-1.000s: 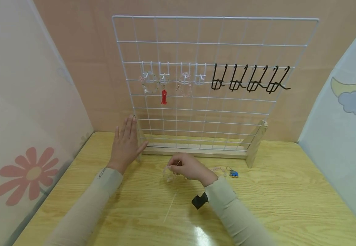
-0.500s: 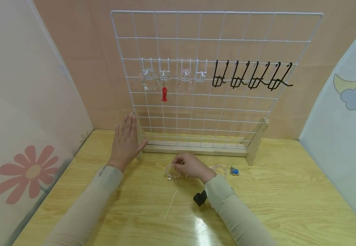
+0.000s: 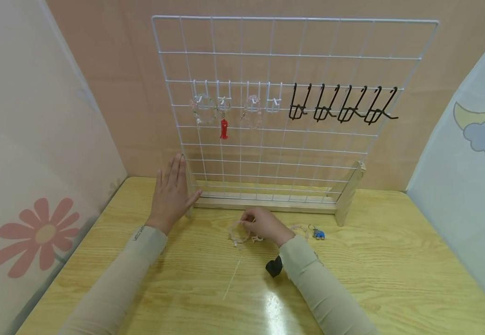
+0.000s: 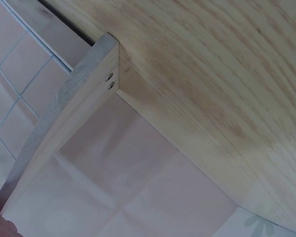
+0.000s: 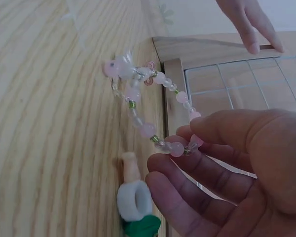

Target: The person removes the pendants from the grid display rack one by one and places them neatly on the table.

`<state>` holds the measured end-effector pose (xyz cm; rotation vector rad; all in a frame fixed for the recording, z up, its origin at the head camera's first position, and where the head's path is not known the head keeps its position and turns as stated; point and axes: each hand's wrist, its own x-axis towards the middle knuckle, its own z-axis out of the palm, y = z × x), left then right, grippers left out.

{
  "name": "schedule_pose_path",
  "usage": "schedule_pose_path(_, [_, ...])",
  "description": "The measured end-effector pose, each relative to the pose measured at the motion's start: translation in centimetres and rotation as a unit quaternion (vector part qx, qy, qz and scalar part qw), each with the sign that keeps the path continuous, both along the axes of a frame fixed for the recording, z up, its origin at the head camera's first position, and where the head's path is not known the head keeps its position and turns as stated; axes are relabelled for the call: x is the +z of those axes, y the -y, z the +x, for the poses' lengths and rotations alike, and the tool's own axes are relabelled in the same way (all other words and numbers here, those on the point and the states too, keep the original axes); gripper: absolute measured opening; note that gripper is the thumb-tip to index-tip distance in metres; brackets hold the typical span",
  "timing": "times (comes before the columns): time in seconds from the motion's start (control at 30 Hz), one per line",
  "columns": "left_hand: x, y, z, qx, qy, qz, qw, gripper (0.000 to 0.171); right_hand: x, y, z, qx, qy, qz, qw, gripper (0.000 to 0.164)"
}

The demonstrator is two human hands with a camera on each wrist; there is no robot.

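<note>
My right hand (image 3: 265, 226) pinches a beaded bracelet (image 5: 147, 130) between thumb and fingers, low over the table before the rack. Pink, clear and green beads make up its loop, which hangs with a pale pink charm (image 5: 119, 67) close to the wood. Straight fingers of my left hand (image 3: 169, 200) rest against the left wooden support (image 4: 64, 106) of the white wire grid rack (image 3: 259, 150); only a bit of that hand shows in the left wrist view. Beneath my right fingers lies a small trinket (image 5: 134, 200) in white, green and beige.
Right of my hand lie another beaded bracelet (image 3: 300, 228) and a blue charm keyring (image 3: 319, 234). White hooks on the grid carry two bracelets and a red keyring (image 3: 224, 129). Several black hooks (image 3: 297, 111) hang further right. A black object (image 3: 273, 267) is at my right wrist.
My right hand has shifted a little to the right with the bracelet, whose loop now shows more openly. The left hand stays against the rack's support.
</note>
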<state>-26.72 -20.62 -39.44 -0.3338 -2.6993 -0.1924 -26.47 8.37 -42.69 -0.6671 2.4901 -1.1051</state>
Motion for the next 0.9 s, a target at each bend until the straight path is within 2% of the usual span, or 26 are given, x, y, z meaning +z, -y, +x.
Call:
schedule_pose_path(0.2, [0.1, 0.0, 0.1, -0.002, 0.003, 0.001, 1.0000, 0.102, 0.0, -0.4, -0.1, -0.022, 0.012, -0.007, 1.000, 0.014])
schedule_pose_path(0.6, [0.2, -0.1, 0.2, 0.005, 0.004, -0.014, 0.9999, 0.102, 0.4, -1.3, -0.6, -0.062, -0.034, -0.019, 0.997, 0.018])
schedule_pose_path(0.77, [0.3, -0.1, 0.3, 0.002, 0.002, -0.009, 1.0000, 0.101, 1.9, -1.2, -0.5, -0.091, -0.073, -0.040, 0.992, 0.018])
schedule_pose_path(0.9, [0.4, -0.2, 0.4, 0.002, 0.000, -0.008, 1.0000, 0.101, 3.3, -1.4, -0.5, -0.117, -0.078, -0.087, 0.986, 0.022])
